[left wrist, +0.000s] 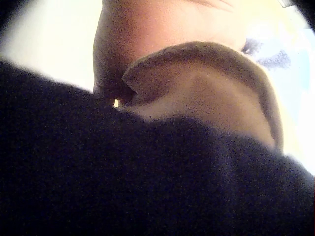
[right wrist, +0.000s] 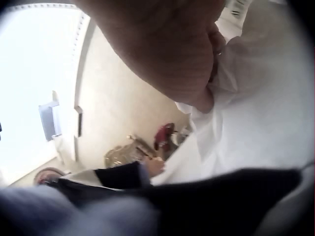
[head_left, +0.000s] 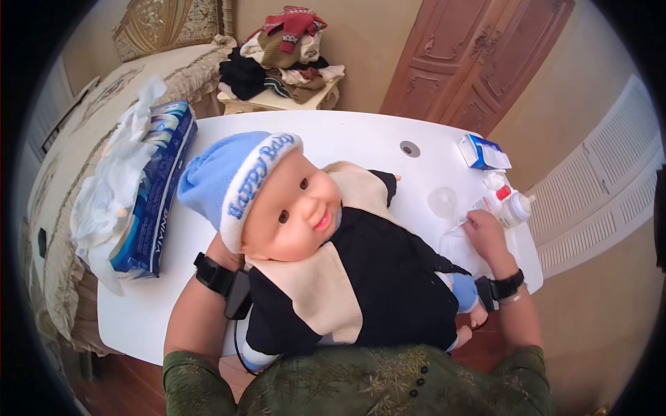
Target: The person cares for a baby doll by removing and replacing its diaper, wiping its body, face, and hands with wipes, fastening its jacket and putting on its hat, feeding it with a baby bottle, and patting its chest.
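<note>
A baby doll [head_left: 305,208] in a blue "Happy Baby" hat [head_left: 220,177] and a black and beige top [head_left: 388,270] lies across the person's front, face up, at the table's near edge. Under its head and neck goes the left hand [left wrist: 162,29], its fingers hidden behind the doll. Beyond the doll's legs, the right hand [head_left: 488,236] pinches a thin white tissue [head_left: 454,244] between thumb and fingers. In the right wrist view the tissue [right wrist: 266,108] spreads out from the fingertips in loose folds.
On the white table [head_left: 319,132], a blue diaper pack [head_left: 163,187] with crumpled white wipes [head_left: 111,187] stands at left. At right are a white bottle [head_left: 517,206], a small blue-and-white box [head_left: 483,152] and a clear round piece [head_left: 442,202]. Clothes [head_left: 288,59] are piled behind.
</note>
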The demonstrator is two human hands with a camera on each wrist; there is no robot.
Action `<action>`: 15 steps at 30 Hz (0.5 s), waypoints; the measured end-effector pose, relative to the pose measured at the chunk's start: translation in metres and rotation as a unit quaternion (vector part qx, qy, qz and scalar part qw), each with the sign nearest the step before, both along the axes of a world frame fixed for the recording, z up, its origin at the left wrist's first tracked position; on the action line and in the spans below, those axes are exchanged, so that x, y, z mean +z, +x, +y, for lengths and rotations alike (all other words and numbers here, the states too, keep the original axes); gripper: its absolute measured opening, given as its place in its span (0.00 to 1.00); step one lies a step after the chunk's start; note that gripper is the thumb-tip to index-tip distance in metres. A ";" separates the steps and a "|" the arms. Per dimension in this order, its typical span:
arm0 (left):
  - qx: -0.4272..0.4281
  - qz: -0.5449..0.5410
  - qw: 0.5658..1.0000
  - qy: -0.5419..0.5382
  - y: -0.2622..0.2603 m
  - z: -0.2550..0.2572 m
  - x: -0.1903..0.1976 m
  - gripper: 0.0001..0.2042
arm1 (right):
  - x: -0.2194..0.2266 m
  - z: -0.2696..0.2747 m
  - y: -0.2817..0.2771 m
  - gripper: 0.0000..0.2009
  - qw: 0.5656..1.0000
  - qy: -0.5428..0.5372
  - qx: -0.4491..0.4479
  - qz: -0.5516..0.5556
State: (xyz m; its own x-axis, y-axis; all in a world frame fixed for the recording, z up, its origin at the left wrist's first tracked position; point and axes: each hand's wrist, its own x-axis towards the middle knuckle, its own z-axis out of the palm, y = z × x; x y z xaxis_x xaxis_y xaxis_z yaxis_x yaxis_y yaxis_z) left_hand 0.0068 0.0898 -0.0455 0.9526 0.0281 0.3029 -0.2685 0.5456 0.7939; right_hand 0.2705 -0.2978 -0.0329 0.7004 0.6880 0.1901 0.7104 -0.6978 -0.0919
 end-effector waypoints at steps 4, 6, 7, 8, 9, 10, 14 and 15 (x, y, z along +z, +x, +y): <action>0.016 0.005 1.000 0.001 -0.001 0.000 0.001 0.26 | 0.070 0.038 -0.056 0.06 0.971 0.220 0.032 0.088; 0.016 0.009 1.000 0.005 -0.004 0.000 0.000 0.26 | 0.092 0.069 -0.086 0.07 0.944 0.268 0.178 0.074; 0.016 0.010 1.000 0.007 -0.004 -0.001 0.000 0.26 | 0.099 0.085 -0.097 0.07 0.936 0.248 0.247 0.040; 0.016 0.010 1.000 0.008 -0.007 -0.001 -0.001 0.26 | 0.104 0.102 -0.106 0.08 0.922 0.226 0.314 0.005; 0.016 0.009 1.000 0.010 -0.007 0.000 -0.002 0.26 | 0.106 0.121 -0.117 0.08 0.905 0.247 0.346 0.000; 0.017 0.009 1.000 0.011 -0.001 -0.002 0.001 0.26 | 0.106 0.137 -0.126 0.08 0.886 0.267 0.378 -0.005; 0.029 0.009 0.999 0.011 0.001 -0.004 0.003 0.26 | 0.095 0.174 -0.139 0.08 0.900 0.237 0.364 0.019; 0.032 0.010 0.999 0.011 0.000 -0.004 0.002 0.26 | 0.090 0.177 -0.138 0.08 0.899 0.231 0.372 0.015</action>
State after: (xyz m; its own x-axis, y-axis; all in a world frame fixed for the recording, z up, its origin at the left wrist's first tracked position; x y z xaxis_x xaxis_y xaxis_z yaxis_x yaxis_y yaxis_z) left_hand 0.0070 0.0858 -0.0432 0.9548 0.0819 0.2858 -0.2864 0.5110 0.8105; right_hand 0.1321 -0.1212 0.0573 0.0890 0.8206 0.5645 0.9572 0.0863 -0.2762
